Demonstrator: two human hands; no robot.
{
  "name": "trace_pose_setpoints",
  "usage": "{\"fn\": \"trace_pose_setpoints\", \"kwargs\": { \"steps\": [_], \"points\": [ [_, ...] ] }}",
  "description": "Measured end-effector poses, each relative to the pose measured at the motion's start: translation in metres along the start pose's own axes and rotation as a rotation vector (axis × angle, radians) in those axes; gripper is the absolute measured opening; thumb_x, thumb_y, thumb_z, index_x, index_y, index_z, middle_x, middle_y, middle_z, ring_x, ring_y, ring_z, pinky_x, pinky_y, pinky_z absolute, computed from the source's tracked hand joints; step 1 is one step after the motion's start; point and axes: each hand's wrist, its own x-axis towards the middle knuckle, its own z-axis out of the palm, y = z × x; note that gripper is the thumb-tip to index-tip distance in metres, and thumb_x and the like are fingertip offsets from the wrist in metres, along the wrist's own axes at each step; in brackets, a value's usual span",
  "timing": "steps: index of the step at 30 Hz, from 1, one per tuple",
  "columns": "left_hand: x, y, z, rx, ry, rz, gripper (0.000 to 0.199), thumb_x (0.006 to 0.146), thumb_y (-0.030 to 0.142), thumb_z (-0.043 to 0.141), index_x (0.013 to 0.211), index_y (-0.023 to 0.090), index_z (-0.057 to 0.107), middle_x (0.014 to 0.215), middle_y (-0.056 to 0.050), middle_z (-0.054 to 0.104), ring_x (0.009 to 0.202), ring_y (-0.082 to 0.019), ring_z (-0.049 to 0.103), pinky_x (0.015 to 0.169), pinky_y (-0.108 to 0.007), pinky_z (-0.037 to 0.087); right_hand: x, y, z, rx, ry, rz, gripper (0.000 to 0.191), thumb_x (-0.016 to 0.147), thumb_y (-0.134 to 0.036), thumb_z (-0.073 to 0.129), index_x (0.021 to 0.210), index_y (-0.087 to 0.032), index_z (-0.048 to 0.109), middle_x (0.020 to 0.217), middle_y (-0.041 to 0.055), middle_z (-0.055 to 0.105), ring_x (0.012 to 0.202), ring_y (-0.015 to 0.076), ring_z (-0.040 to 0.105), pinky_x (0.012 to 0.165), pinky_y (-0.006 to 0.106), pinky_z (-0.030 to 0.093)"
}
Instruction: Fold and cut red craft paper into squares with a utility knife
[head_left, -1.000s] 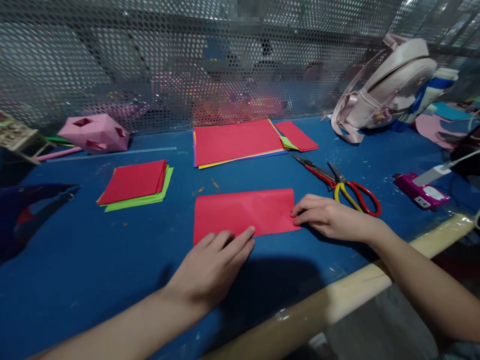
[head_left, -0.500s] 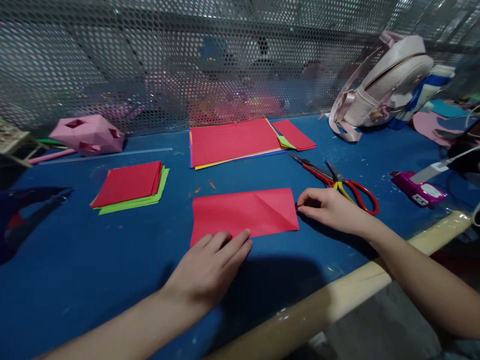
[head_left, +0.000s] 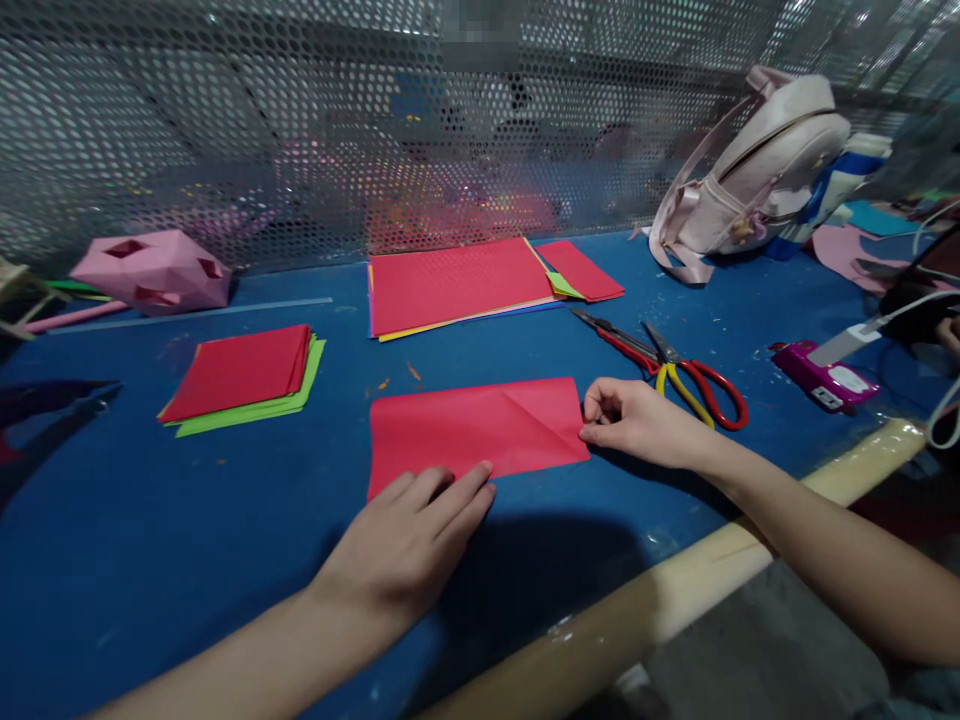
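Observation:
A strip of folded red paper [head_left: 480,425] lies on the blue tabletop, a slanting crease running across its right half. My left hand [head_left: 412,530] rests along its near edge with fingers stretched out over the paper. At the right edge of the strip, my right hand [head_left: 637,425] has thumb and forefinger pinched together on the paper's side. Just beyond that hand lie scissors [head_left: 686,375] with red and yellow handles, blades pointing away. A utility knife with a red body [head_left: 619,340] lies against them.
A stack of red and green sheets [head_left: 240,375] is on the left, larger coloured sheets [head_left: 457,290] at the back. A pink faceted paper model [head_left: 161,275], a pale backpack [head_left: 772,170] and a purple device with a plug [head_left: 825,375] stand around. Wooden edging [head_left: 720,555] borders the front.
My right hand's fingertips have come left onto the paper's right edge. My left hand stays on the near edge. The whole view has shifted slightly.

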Motion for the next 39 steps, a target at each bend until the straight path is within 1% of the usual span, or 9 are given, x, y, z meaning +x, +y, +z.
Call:
{"fn": "trace_pose_setpoints", "kwargs": {
  "steps": [3, 8, 14, 19, 22, 26, 30, 36, 39],
  "points": [
    [-0.003, 0.001, 0.004, -0.010, 0.009, -0.002, 0.036, 0.095, 0.009, 0.034, 0.115, 0.019, 0.061, 0.121, -0.006, 0.067, 0.083, -0.020, 0.056, 0.070, -0.035, 0.048, -0.001, -0.001, 0.001, -0.034, 0.013, -0.015, 0.013, 0.072, -0.023, 0.063, 0.075, -0.020, 0.051, 0.067, -0.0042, 0.050, 0.059, 0.0101, 0.044, 0.054, 0.024, 0.035],
    [-0.004, 0.000, 0.005, -0.031, 0.019, -0.003, 0.035, 0.095, 0.008, 0.034, 0.116, 0.017, 0.061, 0.124, -0.007, 0.065, 0.085, -0.021, 0.056, 0.071, -0.036, 0.047, -0.002, -0.001, 0.003, -0.059, 0.022, -0.045, 0.010, 0.074, -0.021, 0.061, 0.076, -0.020, 0.051, 0.067, -0.0040, 0.051, 0.060, 0.0104, 0.045, 0.054, 0.024, 0.036],
    [-0.002, 0.002, 0.002, -0.008, -0.011, -0.010, 0.037, 0.095, 0.008, 0.033, 0.116, 0.018, 0.062, 0.124, -0.005, 0.066, 0.084, -0.020, 0.055, 0.071, -0.035, 0.046, -0.001, 0.001, 0.003, -0.095, 0.028, -0.066, 0.007, 0.074, -0.019, 0.059, 0.076, -0.020, 0.052, 0.067, -0.0038, 0.052, 0.060, 0.0107, 0.046, 0.056, 0.024, 0.037],
    [-0.003, 0.002, 0.003, 0.012, -0.024, -0.005, 0.040, 0.095, 0.008, 0.031, 0.116, 0.021, 0.063, 0.123, -0.006, 0.066, 0.084, -0.019, 0.056, 0.071, -0.034, 0.047, -0.002, 0.001, 0.002, -0.116, 0.020, -0.067, 0.006, 0.075, -0.019, 0.059, 0.076, -0.019, 0.053, 0.067, -0.0033, 0.054, 0.060, 0.0107, 0.046, 0.056, 0.024, 0.037],
    [-0.003, 0.001, 0.002, 0.004, -0.030, -0.009, 0.041, 0.095, 0.008, 0.031, 0.116, 0.020, 0.063, 0.123, -0.006, 0.066, 0.085, -0.020, 0.057, 0.071, -0.034, 0.048, -0.002, 0.002, 0.002, -0.109, 0.020, -0.075, 0.006, 0.075, -0.018, 0.059, 0.076, -0.020, 0.053, 0.068, -0.0033, 0.054, 0.060, 0.0105, 0.047, 0.056, 0.024, 0.037],
    [0.002, 0.000, -0.003, 0.012, -0.017, 0.027, 0.037, 0.095, 0.008, 0.032, 0.112, 0.018, 0.064, 0.119, -0.006, 0.068, 0.081, -0.020, 0.057, 0.068, -0.034, 0.047, -0.002, 0.002, 0.003, -0.108, 0.014, -0.069, 0.006, 0.075, -0.018, 0.059, 0.076, -0.020, 0.053, 0.067, -0.0035, 0.054, 0.059, 0.0102, 0.046, 0.055, 0.024, 0.037],
    [0.006, -0.001, -0.008, 0.020, -0.050, 0.050, 0.036, 0.094, 0.008, 0.033, 0.111, 0.019, 0.064, 0.117, -0.005, 0.069, 0.079, -0.019, 0.057, 0.066, -0.032, 0.046, -0.002, 0.001, 0.002, -0.108, 0.010, -0.064, 0.006, 0.074, -0.017, 0.059, 0.076, -0.020, 0.053, 0.067, -0.0032, 0.054, 0.059, 0.0104, 0.047, 0.055, 0.024, 0.037],
    [0.005, 0.001, -0.006, 0.027, -0.041, 0.023, 0.035, 0.093, 0.006, 0.035, 0.109, 0.018, 0.064, 0.115, -0.005, 0.069, 0.077, -0.020, 0.057, 0.067, -0.033, 0.044, -0.003, 0.000, 0.002, -0.109, 0.005, -0.059, 0.007, 0.074, -0.016, 0.059, 0.076, -0.020, 0.053, 0.068, -0.0032, 0.055, 0.060, 0.0107, 0.047, 0.055, 0.024, 0.037],
    [0.003, 0.002, -0.004, 0.024, -0.031, 0.013, 0.037, 0.093, 0.006, 0.033, 0.111, 0.018, 0.063, 0.118, -0.005, 0.068, 0.079, -0.020, 0.056, 0.068, -0.034, 0.044, -0.003, -0.001, 0.002, -0.111, 0.001, -0.057, 0.006, 0.074, -0.017, 0.059, 0.075, -0.020, 0.053, 0.067, -0.0033, 0.054, 0.060, 0.0108, 0.047, 0.055, 0.024, 0.037]
  ]
}}
